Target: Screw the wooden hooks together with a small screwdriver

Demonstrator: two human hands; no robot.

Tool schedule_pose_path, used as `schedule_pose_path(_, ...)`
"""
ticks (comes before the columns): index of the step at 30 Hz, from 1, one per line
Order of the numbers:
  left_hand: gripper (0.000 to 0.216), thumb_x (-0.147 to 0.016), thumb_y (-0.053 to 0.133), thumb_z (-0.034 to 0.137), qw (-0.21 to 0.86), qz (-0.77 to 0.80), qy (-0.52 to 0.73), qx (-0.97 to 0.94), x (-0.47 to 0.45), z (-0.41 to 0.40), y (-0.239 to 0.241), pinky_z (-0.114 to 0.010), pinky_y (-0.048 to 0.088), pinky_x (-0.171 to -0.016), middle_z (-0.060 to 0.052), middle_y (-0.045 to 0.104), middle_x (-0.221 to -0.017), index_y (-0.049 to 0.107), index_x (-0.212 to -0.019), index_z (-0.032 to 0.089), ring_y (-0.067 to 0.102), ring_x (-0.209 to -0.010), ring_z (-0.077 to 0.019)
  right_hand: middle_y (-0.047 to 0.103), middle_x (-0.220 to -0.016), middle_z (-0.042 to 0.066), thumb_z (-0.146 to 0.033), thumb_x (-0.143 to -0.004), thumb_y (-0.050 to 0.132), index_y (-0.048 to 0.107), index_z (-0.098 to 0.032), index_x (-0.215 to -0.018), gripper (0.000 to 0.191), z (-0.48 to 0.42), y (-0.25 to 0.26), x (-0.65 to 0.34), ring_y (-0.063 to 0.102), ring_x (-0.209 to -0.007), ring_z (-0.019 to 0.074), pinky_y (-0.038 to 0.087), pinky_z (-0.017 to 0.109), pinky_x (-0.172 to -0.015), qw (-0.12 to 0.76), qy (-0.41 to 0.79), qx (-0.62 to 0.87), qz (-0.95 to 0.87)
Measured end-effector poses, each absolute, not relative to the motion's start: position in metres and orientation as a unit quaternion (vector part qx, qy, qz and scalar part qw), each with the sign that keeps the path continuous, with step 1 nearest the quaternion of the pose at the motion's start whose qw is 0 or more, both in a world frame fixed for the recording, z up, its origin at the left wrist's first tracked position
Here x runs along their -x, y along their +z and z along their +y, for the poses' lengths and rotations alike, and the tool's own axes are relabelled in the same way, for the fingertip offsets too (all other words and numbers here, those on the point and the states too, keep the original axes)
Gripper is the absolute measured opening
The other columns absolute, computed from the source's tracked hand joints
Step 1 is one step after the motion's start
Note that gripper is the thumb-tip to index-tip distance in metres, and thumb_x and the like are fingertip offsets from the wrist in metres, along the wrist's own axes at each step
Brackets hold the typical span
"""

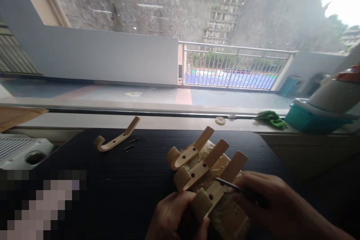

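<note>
Tool (pixel 234 186) sits in right hand (pixel 266 193); left hand (pixel 172 212) holds hook (pixel 216 192).

Desk (pixel 118 202), black, rounded corners: one loose wooden hook (pixel 115 141), lying at the left, with two dark screws (pixel 128 147) just beside it. Towards the right, three wooden hooks (pixel 198 174), side by side across a board (pixel 229 217) in shiny clear wrap, each with a curled end and dark holes. Left hand (pixel 173 212): fingers closed about the curled end of the nearest hook. Right hand (pixel 266 191): gripped a thin dark rod (pixel 232 185), its tip at that same hook. Windowsill (pixel 174 120), pale: one tape roll (pixel 220 120), one green cloth (pixel 271 119), one teal tub (pixel 312 119). Left of the desk: one white appliance (pixel 19 148), slatted on top. Beyond the glass: a metal railing (pixel 236 48).
</note>
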State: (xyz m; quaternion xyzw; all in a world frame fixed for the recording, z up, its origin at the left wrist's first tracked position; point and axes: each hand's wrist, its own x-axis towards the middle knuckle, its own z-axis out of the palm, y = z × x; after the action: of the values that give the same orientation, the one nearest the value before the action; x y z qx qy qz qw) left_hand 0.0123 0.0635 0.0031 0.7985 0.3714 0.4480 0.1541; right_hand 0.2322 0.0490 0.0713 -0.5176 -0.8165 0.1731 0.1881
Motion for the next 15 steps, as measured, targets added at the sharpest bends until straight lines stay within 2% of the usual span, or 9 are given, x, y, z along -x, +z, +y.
schedule_pose_path(3,0.018,-0.069,0.063,0.017,0.135,0.376,0.475,-0.784,-0.014,0.061,0.003,-0.019,0.051,-0.055,0.005,0.064,-0.065,0.054,-0.083,0.023,0.064,-0.057,-0.0128,0.057,-0.061,-0.003,-0.020,-0.082,0.051,0.056,-0.018,-0.066,0.017,0.071,0.102,-0.217,0.047,-0.054,0.0078,0.031,0.020,-0.051,0.080,0.147,0.509,-0.845)
schedule_pose_path(5,0.017,-0.070,0.063,0.020,0.133,0.385,0.479,-0.778,-0.014,0.059,0.002,-0.021,0.052,-0.055,0.004,0.064,-0.065,0.055,-0.085,0.023,0.064,-0.058,-0.0140,0.053,-0.054,-0.004,-0.022,-0.080,0.051,0.055,-0.018,-0.061,0.019,0.079,0.112,-0.208,0.039,-0.048,0.0066,0.024,0.022,-0.047,0.039,0.127,0.489,-0.862)
schedule_pose_path(7,0.017,-0.070,0.063,0.021,0.147,0.391,0.470,-0.778,-0.015,0.058,0.001,-0.021,0.052,-0.055,0.004,0.065,-0.065,0.056,-0.085,0.022,0.064,-0.057,-0.0140,0.053,-0.055,-0.004,-0.022,-0.077,0.051,0.056,-0.018,-0.063,0.016,0.084,0.115,-0.201,0.037,-0.048,0.0070,0.022,0.023,-0.047,0.013,0.113,0.472,-0.874)
schedule_pose_path(11,0.011,-0.072,0.061,0.020,0.182,0.386,0.473,-0.771,-0.015,0.057,0.001,-0.020,0.051,-0.055,0.004,0.066,-0.066,0.057,-0.082,0.022,0.064,-0.056,-0.0125,0.058,-0.062,-0.002,-0.023,-0.075,0.052,0.059,-0.019,-0.067,0.012,0.086,0.115,-0.192,0.045,-0.054,0.0094,0.026,0.024,-0.051,-0.033,0.097,0.459,-0.883)
schedule_pose_path(15,0.014,-0.072,0.062,0.017,0.181,0.365,0.472,-0.782,-0.014,0.061,-0.001,-0.019,0.051,-0.056,0.005,0.066,-0.068,0.055,-0.083,0.023,0.064,-0.057,-0.0120,0.063,-0.072,0.002,-0.022,-0.075,0.052,0.064,-0.018,-0.074,0.012,0.088,0.117,-0.187,0.055,-0.067,0.0139,0.032,0.024,-0.058,-0.070,0.101,0.464,-0.877)
